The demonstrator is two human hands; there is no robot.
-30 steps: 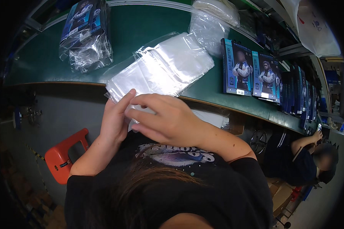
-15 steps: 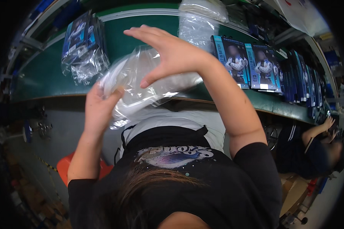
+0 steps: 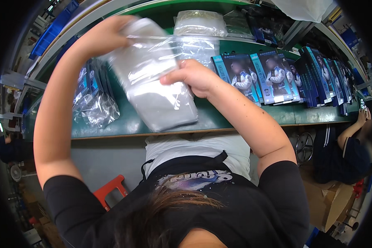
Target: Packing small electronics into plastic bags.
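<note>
A thick stack of clear plastic bags (image 3: 161, 99) is tilted over the bench in front of me, its lower end at the front part of the worktop. My left hand (image 3: 107, 37) grips the far left end of the stack, its fingers partly blurred. At the right edge, my right hand (image 3: 194, 78) clasps the bags, thumb on top and fingers underneath out of sight. Just beyond lies a further pile of clear bags (image 3: 198, 47). Dark blue printed boxes (image 3: 273, 78) stand close to my right hand.
The green bench (image 3: 219, 123) runs across in front of me. Boxes in loose clear bags (image 3: 97, 99) stand at its left. A rolled clear plastic bundle (image 3: 200, 22) lies at the back. A red stool (image 3: 111, 191) is lower left. Another person (image 3: 345, 153) sits at the far right.
The stack of bags has swung away from my body and onto the bench. My left hand moved up to its far end; my right hand came down and closed on its right edge.
</note>
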